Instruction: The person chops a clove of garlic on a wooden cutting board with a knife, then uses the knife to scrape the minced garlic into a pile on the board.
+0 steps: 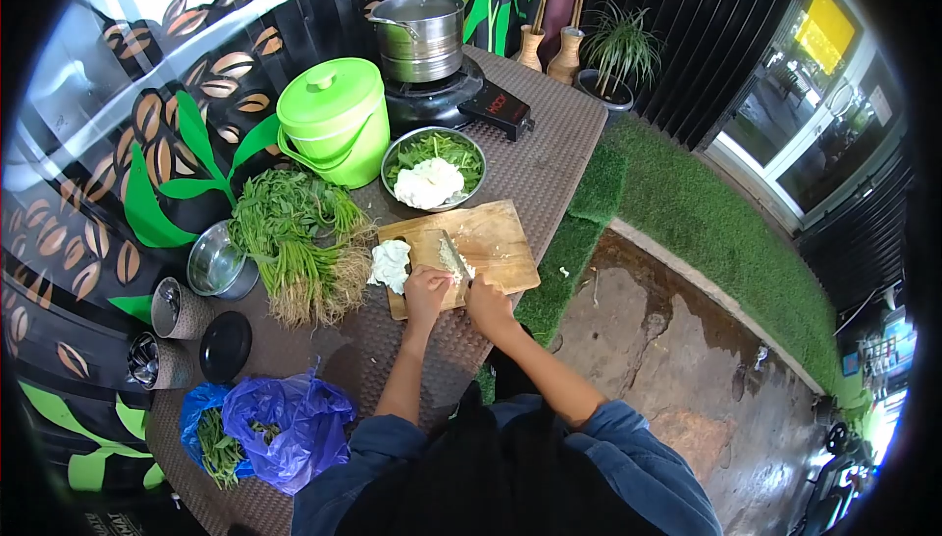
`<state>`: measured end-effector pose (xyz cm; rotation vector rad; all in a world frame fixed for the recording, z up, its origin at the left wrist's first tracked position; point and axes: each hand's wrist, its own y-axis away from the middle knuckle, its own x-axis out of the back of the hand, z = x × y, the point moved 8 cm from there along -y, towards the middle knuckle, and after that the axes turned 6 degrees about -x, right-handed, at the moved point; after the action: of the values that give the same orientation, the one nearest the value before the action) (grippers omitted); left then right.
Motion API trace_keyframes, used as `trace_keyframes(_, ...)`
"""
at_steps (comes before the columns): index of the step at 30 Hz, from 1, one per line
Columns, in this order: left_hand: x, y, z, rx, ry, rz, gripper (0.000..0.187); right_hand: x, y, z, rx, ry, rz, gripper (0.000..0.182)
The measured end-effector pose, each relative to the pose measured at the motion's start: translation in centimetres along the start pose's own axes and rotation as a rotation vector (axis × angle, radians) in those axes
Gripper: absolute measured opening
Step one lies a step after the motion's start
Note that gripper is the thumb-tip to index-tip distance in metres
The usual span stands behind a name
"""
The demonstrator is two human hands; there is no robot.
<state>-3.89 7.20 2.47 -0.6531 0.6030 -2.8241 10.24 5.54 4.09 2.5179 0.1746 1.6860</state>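
A wooden cutting board lies at the table's near edge, in front of me. My right hand is closed around the handle of a knife, whose blade points away over the board. Small white chopped bits lie along the blade. My left hand has its fingers pressed together at the white food, just left of the blade. Its grip hides most of the piece. On the board's left side rests a white, ruffled lump. Behind the board stands a metal bowl of green leaves with a white lump on top.
Left of the board is a heap of rooted greens, beside a steel bowl. A lidded green bucket and a pot on a stove stand behind. Blue plastic bags and a black lid lie nearer left.
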Motion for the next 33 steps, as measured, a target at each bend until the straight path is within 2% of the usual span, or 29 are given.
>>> trace_keyframes(1,0.1,-0.1,0.0,-0.002,-0.001,0.002,0.011,-0.6,0.2,-0.3,0.002,0.000,0.002,0.022)
trace_keyframes(3,-0.1,0.0,0.3,-0.001,-0.010,-0.003,0.010,-2.3,0.9,0.3,-0.123,-0.075,-0.008,0.025)
trace_keyframes(6,-0.3,0.0,0.9,-0.058,-0.073,-0.003,0.010,-2.6,-0.2,0.1,-0.091,-0.067,0.021,0.025)
trace_keyframes(10,-0.3,0.1,1.3,-0.060,-0.118,0.001,0.010,-1.7,-0.1,0.1,-0.087,-0.089,-0.067,0.029)
trace_keyframes(13,-0.3,0.3,1.2,-0.030,-0.076,0.002,0.010,-2.4,1.0,-0.1,-0.135,-0.069,-0.030,0.030)
trace_keyframes(16,-0.3,0.3,1.2,-0.025,-0.100,-0.005,0.009,-2.2,-0.1,-0.3,-0.119,-0.109,-0.037,0.024)
trace_keyframes(20,-0.3,0.3,1.0,-0.042,-0.100,0.011,0.009,-1.4,-0.2,-0.6,-0.072,-0.100,-0.055,0.026)
trace_keyframes(22,-0.2,0.3,1.2,-0.025,-0.097,0.004,0.009,-2.5,0.1,-0.1,-0.153,-0.124,-0.010,0.028)
trace_keyframes(28,0.1,0.2,1.4,-0.048,-0.085,0.038,0.012,-1.0,0.5,-0.8,-0.134,-0.131,-0.086,0.025)
trace_keyframes(33,-0.1,0.2,1.1,0.009,-0.072,0.002,0.009,-2.2,0.2,-0.8,-0.156,-0.121,-0.020,0.027)
